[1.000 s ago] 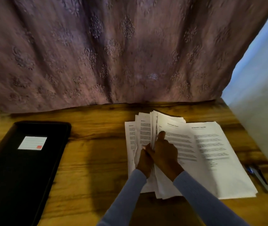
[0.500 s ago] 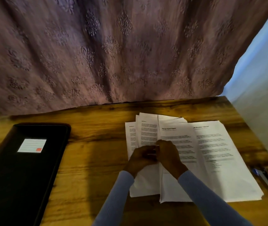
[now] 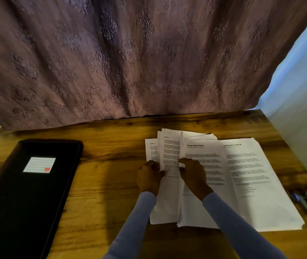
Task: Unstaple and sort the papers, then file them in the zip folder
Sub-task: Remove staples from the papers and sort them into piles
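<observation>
Lengthwise, papers point away, both hands gripping.

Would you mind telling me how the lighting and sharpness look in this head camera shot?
Head view: dim and warm; the arms cast a dark shadow on the table; the zip folder is nearly featureless black; body text on the papers is too blurred to read; wide-angle distortion bows the curtain.

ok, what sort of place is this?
Probably a home desk rather than an office: a wood-grain tabletop pushed against a mauve embossed curtain, with loose white printed papers and a black zip folder on it.
</observation>
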`<action>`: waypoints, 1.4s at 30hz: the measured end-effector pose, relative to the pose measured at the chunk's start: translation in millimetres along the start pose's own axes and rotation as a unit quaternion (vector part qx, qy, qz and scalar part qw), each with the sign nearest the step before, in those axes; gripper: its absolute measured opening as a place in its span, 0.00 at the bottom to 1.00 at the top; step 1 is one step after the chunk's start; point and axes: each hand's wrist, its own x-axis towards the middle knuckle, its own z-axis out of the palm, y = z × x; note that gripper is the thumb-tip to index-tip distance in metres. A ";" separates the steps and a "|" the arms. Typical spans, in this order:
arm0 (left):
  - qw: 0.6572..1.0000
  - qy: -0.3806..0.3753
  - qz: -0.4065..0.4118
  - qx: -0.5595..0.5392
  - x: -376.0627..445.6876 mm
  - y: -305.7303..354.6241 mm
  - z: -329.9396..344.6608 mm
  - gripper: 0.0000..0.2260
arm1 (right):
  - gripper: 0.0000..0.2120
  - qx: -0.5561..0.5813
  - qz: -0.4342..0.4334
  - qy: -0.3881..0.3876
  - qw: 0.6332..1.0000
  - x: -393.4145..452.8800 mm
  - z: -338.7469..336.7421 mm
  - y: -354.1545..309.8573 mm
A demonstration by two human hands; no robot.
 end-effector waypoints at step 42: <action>0.991 -0.026 0.060 0.113 -7.9 -2.5 -9.7 0.12 | 0.06 0.134 -0.007 0.123 0.983 -2.2 10.5 -6.1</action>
